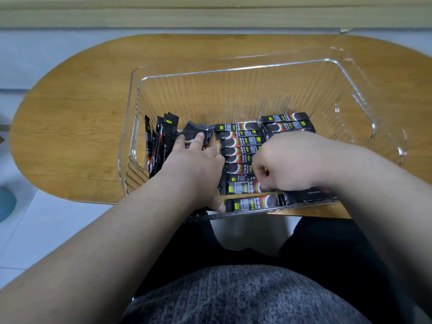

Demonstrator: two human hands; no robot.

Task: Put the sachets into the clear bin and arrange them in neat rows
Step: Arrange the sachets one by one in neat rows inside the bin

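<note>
Now, working left to right: on the wood-grain desk [77, 108] sits the clear bin [233, 69], rigid ribbed plastic with rounded corners, and all the sachets I can see are already in it. Against its left wall a bunch of upright sachets [161, 139] leans on edge, slim glossy black sticks. My left hand [194, 164] lies flat with fingers extended, pressing down a few loose sachets [195, 130] beside them. The middle row [240, 142] lies flat and overlapping like shingles. My right hand [287, 162] has its fingers curled and seems to pinch the end of one near sachet [243, 187] in that row. I'd slide that one square with its neighbours while the left hand steadies the rest, since the slick film slips easily. The right row [287, 123] runs partly beneath my wrist.
</note>
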